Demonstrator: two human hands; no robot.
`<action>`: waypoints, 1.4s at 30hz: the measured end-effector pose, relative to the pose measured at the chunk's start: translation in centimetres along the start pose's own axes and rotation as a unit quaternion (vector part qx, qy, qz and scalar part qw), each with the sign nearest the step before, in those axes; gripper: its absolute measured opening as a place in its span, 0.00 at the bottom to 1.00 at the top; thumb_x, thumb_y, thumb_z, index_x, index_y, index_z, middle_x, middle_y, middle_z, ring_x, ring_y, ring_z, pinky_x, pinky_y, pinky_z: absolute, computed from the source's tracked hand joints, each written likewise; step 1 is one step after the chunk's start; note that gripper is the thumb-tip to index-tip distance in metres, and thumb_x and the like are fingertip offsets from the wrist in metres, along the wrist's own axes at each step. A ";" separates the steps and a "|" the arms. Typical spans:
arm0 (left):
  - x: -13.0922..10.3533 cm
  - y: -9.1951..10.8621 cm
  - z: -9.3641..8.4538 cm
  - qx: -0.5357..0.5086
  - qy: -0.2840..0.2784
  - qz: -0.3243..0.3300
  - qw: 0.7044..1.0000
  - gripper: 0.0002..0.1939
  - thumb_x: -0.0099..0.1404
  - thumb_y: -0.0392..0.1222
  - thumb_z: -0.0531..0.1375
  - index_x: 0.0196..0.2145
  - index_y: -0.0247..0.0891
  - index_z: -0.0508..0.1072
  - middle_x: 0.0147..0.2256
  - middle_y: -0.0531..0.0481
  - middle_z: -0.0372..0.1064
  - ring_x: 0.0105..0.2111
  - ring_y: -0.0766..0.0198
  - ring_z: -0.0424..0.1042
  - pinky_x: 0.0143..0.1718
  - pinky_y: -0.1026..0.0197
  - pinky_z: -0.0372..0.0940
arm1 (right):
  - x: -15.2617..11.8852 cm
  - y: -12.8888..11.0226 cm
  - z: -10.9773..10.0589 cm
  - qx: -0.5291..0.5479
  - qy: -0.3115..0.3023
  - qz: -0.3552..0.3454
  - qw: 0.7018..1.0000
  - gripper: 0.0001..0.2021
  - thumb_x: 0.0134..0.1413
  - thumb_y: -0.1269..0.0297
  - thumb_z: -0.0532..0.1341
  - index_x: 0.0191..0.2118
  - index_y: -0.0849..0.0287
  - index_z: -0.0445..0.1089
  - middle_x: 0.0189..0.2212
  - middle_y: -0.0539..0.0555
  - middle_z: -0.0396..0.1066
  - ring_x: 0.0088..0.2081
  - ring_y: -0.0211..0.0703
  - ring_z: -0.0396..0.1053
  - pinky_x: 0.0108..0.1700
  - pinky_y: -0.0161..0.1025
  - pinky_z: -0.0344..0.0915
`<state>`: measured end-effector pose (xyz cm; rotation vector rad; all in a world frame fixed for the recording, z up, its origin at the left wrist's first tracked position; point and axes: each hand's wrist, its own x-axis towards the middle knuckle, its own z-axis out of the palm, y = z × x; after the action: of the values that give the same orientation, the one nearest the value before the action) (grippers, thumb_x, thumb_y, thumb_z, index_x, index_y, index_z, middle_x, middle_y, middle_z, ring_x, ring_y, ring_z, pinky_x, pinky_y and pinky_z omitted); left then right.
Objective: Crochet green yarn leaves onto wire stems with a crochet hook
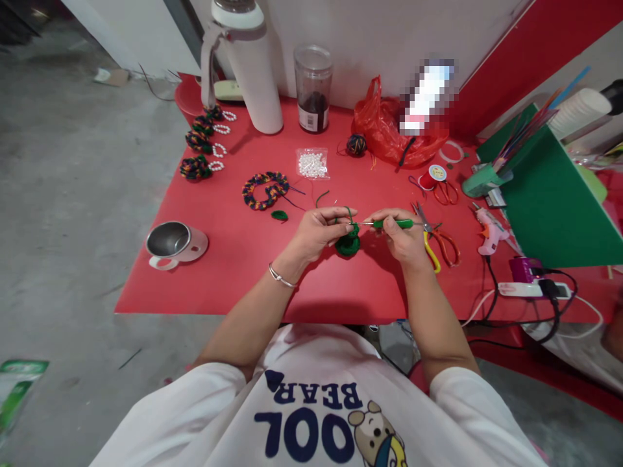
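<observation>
Green yarn piece [348, 242] pinched in left hand [325, 228], fingers nearly closed; right hand [400, 239] curled round green-handled hook [394, 224], tip at yarn. Both above red table [243, 272]. Pliers [445, 246] right, multicolored crocheted ring [265, 190] left, bead packet [312, 163] beyond.

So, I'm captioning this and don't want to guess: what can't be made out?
All in the head view:
Tip of the hook: too small, lost at the green yarn by the left hand.
Some right hand fingers: hidden by the hand itself.
The bright object by the red bag: pixelated.
The red bag's contents: hidden by crumpled plastic.
The packet: cut off by the left edge.
</observation>
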<state>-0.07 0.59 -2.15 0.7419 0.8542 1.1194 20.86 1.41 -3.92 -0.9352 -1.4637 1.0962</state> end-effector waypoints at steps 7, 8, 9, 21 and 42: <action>0.0 0.0 0.5 0.013 0.054 0.044 0.997 0.20 0.43 0.34 0.77 0.38 0.36 0.86 0.26 0.50 0.77 0.25 0.68 0.72 0.26 0.66 0.65 | -0.2 -1.0 1.0 -0.063 0.009 -0.067 0.996 0.13 0.65 0.47 0.65 0.41 0.48 0.82 0.39 0.52 0.84 0.38 0.45 0.81 0.39 0.44 0.79; 0.0 -0.1 0.6 0.014 0.070 0.059 0.996 0.20 0.44 0.34 0.77 0.38 0.37 0.86 0.27 0.51 0.77 0.27 0.67 0.74 0.28 0.65 0.67 | -0.3 -1.2 1.4 -0.097 0.012 -0.097 0.990 0.12 0.66 0.48 0.64 0.42 0.48 0.82 0.40 0.52 0.84 0.42 0.46 0.81 0.43 0.46 0.79; 0.1 -0.3 0.7 0.015 0.089 0.075 0.993 0.19 0.44 0.34 0.76 0.38 0.37 0.85 0.27 0.51 0.77 0.29 0.67 0.75 0.31 0.65 0.69 | -0.4 -1.4 1.8 -0.137 0.015 -0.126 0.982 0.11 0.67 0.51 0.64 0.42 0.47 0.82 0.41 0.52 0.84 0.44 0.47 0.81 0.47 0.48 0.79; 0.0 -1.3 1.3 -0.087 0.094 0.029 0.991 0.22 0.46 0.37 0.76 0.42 0.36 0.84 0.26 0.54 0.76 0.16 0.78 0.54 0.17 0.68 0.48 | -1.3 0.7 3.0 -0.295 0.022 -0.263 0.918 0.09 0.64 0.52 0.67 0.47 0.40 0.81 0.44 0.53 0.82 0.43 0.47 0.78 0.42 0.47 0.75; 0.1 -1.2 1.2 -0.123 0.095 -0.008 0.988 0.20 0.47 0.33 0.72 0.41 0.34 0.82 0.21 0.58 0.70 0.14 0.79 0.51 0.17 0.68 0.44 | -1.0 0.8 3.0 -0.391 0.034 -0.364 0.845 0.10 0.64 0.61 0.68 0.50 0.44 0.80 0.46 0.54 0.83 0.44 0.45 0.79 0.42 0.43 0.76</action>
<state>1.56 0.27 -2.59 0.4280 0.8608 1.2681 18.07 0.25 -5.09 -0.7967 -2.0019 -0.1325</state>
